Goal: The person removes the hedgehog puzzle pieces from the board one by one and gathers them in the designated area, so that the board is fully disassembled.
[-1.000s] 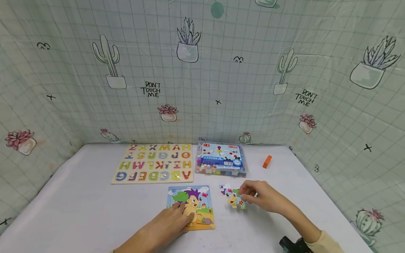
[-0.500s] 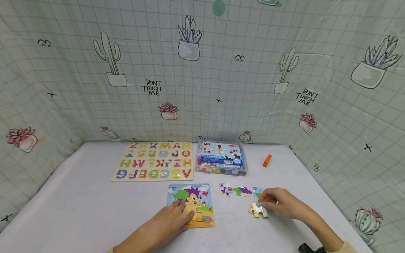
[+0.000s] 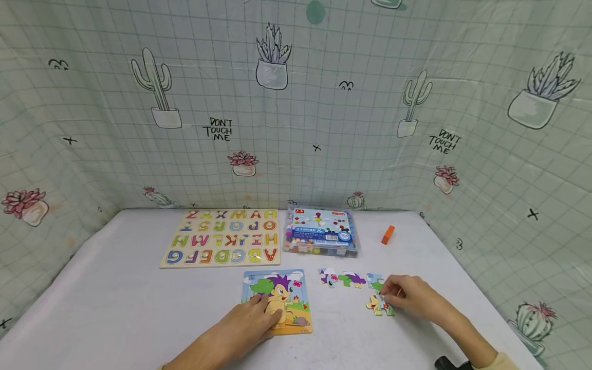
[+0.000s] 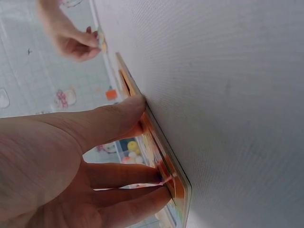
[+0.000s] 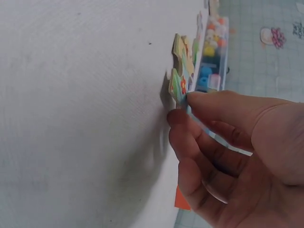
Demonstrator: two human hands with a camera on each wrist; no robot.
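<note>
A: What stood behind everything?

B: One printed curtain (image 3: 319,113), and in front of it one white desk (image 3: 125,303).

A: And what lay upon the desk?

B: Along its far edge, left of the middle, lay one alphabet board (image 3: 233,247) with four rows of letters. Just beside its right edge was one plastic box (image 3: 320,228). In front of the alphabet board's near right corner lay one puzzle board (image 3: 302,329).

A: How were the two hands?

B: The left hand (image 3: 247,318) rested with rather straight fingers upon the puzzle board; I believe this was for keeping it from sliding. The right hand (image 3: 411,294) was narrow: it pinched one puzzle piece (image 3: 375,304) by the edge, probably so that most of its picture was not covered.

A: Where exactly was that one?

B: Right of the puzzle board, well inside the desk's right edge. Whether it touched the desk, I cannot tell.

A: Were there others?

B: I counted three loose pieces (image 3: 353,279), in one row from the puzzle board's far right corner, perhaps arranged so that each could be seen. Whether the right hand hid one more, I cannot tell.

A: And the smallest?

B: One orange block (image 3: 388,235), near the desk's far right corner.
</note>
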